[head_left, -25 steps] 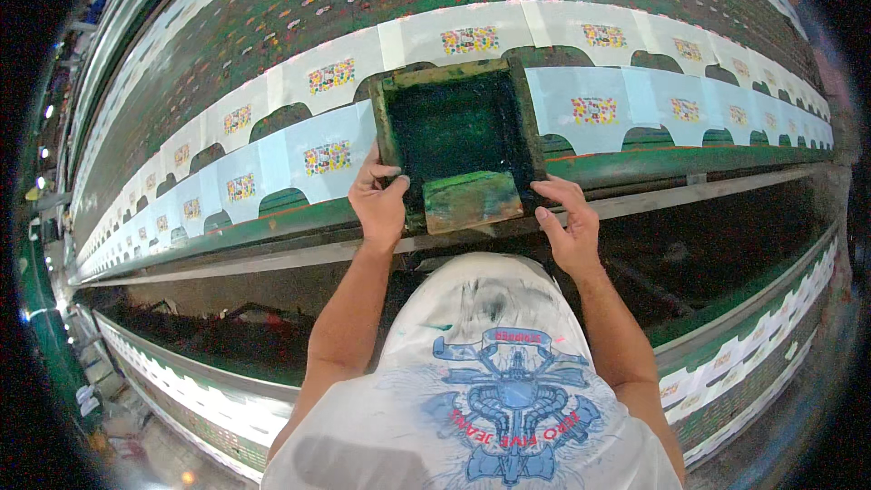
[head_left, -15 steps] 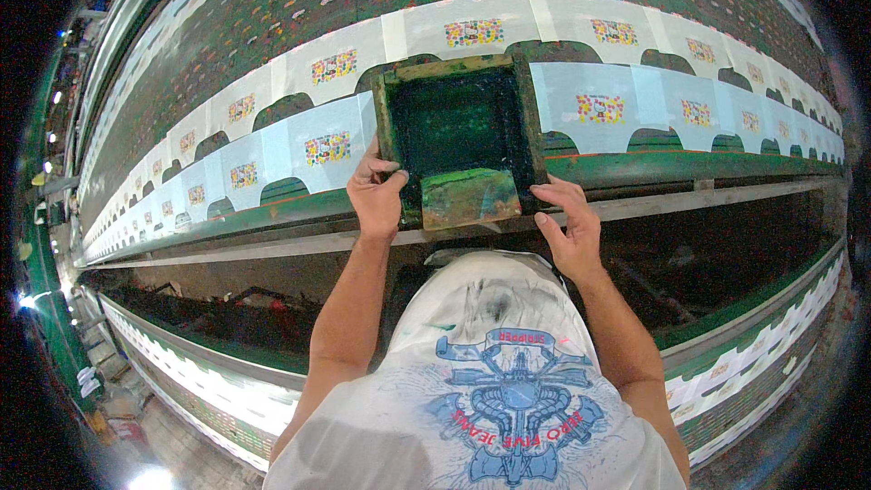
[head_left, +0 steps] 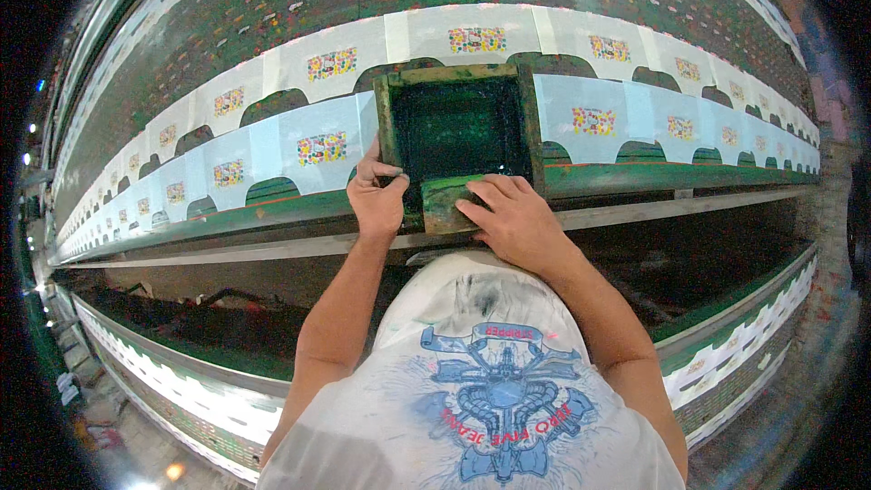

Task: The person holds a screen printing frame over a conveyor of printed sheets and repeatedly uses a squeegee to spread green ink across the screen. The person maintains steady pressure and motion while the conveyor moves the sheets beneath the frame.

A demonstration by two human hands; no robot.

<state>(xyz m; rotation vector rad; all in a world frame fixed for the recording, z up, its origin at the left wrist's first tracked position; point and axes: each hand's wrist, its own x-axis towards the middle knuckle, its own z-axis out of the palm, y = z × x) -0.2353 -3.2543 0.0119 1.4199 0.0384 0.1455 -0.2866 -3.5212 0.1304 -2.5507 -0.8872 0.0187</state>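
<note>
A wooden screen-printing frame (head_left: 385, 122) with a dark mesh lies over the row of pale blue fabric pieces. My left hand (head_left: 375, 195) grips the frame's near left side, thumb on top and fingers round the outer edge. Inside the frame's near end rests a squeegee (head_left: 442, 205), a flat block stained green. My right hand (head_left: 515, 220) is closed on the right part of the squeegee and covers it there. The underside of the frame is hidden.
Pale blue pieces (head_left: 273, 147) with small colourful prints run along the long green table (head_left: 581, 178), beside a row of white printed pieces (head_left: 399, 39). A grey rail (head_left: 635, 210) follows its near edge. Behind me stands another table with white pieces (head_left: 209, 417).
My right hand has moved left from the frame's right side onto the squeegee. The left hand keeps its hold on the frame. The view has shifted slightly.
</note>
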